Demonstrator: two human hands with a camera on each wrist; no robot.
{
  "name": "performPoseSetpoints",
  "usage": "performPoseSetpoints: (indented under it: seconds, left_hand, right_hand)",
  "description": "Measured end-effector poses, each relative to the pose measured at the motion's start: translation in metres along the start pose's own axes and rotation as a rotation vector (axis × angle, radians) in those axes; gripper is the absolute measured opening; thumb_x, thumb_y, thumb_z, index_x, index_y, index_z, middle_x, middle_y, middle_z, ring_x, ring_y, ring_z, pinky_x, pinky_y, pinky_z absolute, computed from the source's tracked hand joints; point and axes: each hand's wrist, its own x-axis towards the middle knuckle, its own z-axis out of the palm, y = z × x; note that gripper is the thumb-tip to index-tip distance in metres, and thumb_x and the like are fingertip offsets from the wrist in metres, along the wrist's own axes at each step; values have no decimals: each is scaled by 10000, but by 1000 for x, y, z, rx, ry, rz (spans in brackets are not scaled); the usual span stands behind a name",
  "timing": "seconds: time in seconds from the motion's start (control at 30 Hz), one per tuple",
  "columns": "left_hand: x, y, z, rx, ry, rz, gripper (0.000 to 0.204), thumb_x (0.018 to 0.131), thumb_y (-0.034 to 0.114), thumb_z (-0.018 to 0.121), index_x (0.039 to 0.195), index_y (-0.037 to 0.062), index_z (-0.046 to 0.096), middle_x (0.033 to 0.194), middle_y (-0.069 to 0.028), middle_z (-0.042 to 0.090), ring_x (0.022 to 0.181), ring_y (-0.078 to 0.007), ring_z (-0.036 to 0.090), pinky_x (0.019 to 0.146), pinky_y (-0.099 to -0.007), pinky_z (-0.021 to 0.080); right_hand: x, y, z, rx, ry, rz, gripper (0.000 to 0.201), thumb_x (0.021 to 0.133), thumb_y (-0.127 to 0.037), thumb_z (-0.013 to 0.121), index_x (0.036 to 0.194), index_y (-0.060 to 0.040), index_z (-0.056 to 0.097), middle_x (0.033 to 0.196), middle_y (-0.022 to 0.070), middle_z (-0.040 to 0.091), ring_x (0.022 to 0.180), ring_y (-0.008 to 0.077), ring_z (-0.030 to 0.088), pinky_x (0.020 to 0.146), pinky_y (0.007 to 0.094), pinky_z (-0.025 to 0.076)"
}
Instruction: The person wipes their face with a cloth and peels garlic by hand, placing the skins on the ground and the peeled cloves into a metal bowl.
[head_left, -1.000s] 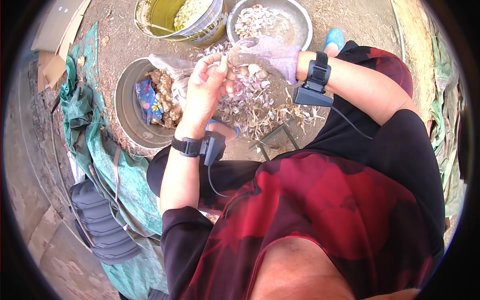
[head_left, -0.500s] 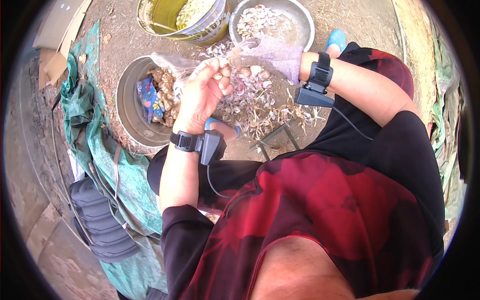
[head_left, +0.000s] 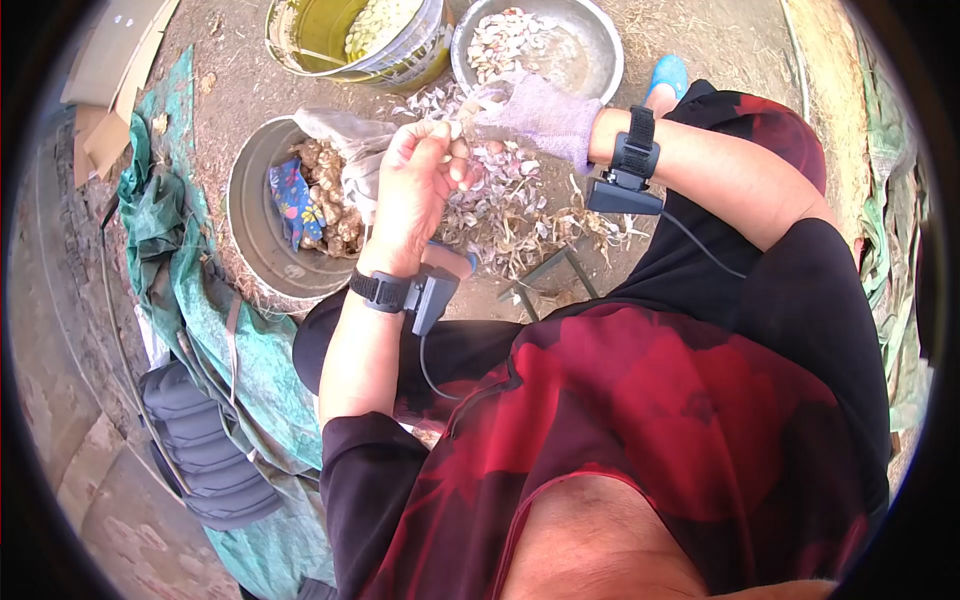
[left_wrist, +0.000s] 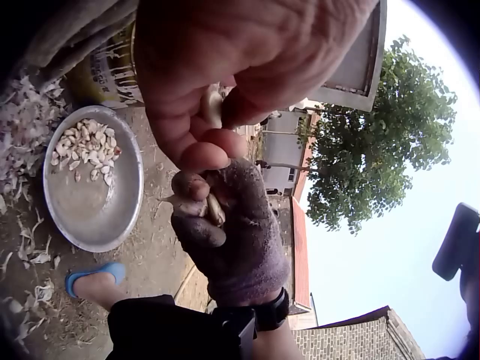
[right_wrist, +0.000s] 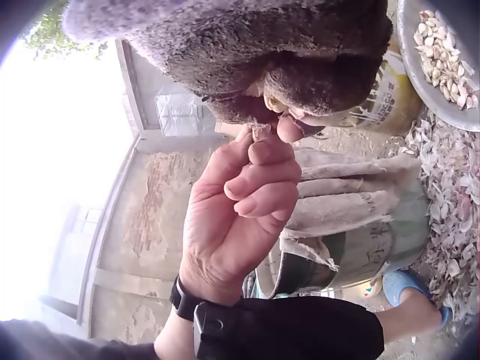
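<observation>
Off the right rim of the bucket [head_left: 247,205], the left hand [head_left: 413,190] curls round a pale clove [left_wrist: 212,106]; the gloved right hand [head_left: 538,116] pinches another clove [left_wrist: 216,211]. Peeling, I'd judge, next needing a light tug.

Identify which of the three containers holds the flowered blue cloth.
The grey-walled bucket that holds brown lumps: the cloth lies beside them. The yellow bucket and the metal bowl show cloves, no cloth.

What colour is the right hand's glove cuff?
Pale purple; the glove cuff shows best in the head view.
</observation>
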Motion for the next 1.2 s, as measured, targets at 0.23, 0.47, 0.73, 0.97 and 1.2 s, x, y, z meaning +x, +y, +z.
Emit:
performPoseSetpoints:
  seconds: [0.23, 0.47, 0.73, 0.97, 1.2]
  left_hand:
    - [-7, 17, 2, -140, -102, -35, 154, 949, 143, 554, 1073, 58, 520, 776, -81, 591, 584, -134, 493, 550, -300, 435]
    - [-9, 13, 11, 94, -61, 125, 216, 957, 181, 561, 1120, 51, 507, 803, -73, 610, 599, -116, 519, 565, -279, 459]
    - [-18, 23, 10, 374, 28, 282, 148, 944, 148, 585, 1034, 31, 584, 775, -36, 618, 575, -69, 522, 529, -200, 431]
    - [-13, 14, 0, 1113, 118, 554, 153, 913, 122, 625, 1038, 34, 626, 707, 36, 573, 528, -14, 455, 487, -173, 367]
    - [-10, 11, 0, 1434, 102, 787, 206, 824, 73, 692, 1009, 11, 627, 781, -135, 655, 670, -243, 639, 622, -320, 493]
  right_hand:
    - [-8, -5, 3, 423, -76, 92, 220, 872, -303, 615, 947, -101, 660, 698, 7, 599, 532, 86, 532, 449, 242, 446]
    - [-4, -5, 4, 539, -135, 59, 234, 859, -325, 621, 951, -112, 653, 735, 1, 600, 556, 74, 525, 448, 229, 433]
    - [7, 7, -5, -44, -41, 64, 294, 904, -335, 598, 1043, -86, 673, 764, -7, 622, 667, 55, 546, 497, 199, 403]
    - [-7, -11, -2, 207, -42, -77, 258, 872, -308, 616, 999, -97, 693, 687, -5, 627, 599, 57, 538, 486, 217, 400]
    - [-11, -17, 2, 284, -26, 43, 201, 852, -269, 629, 921, -91, 690, 677, -2, 615, 578, 80, 547, 477, 231, 422]
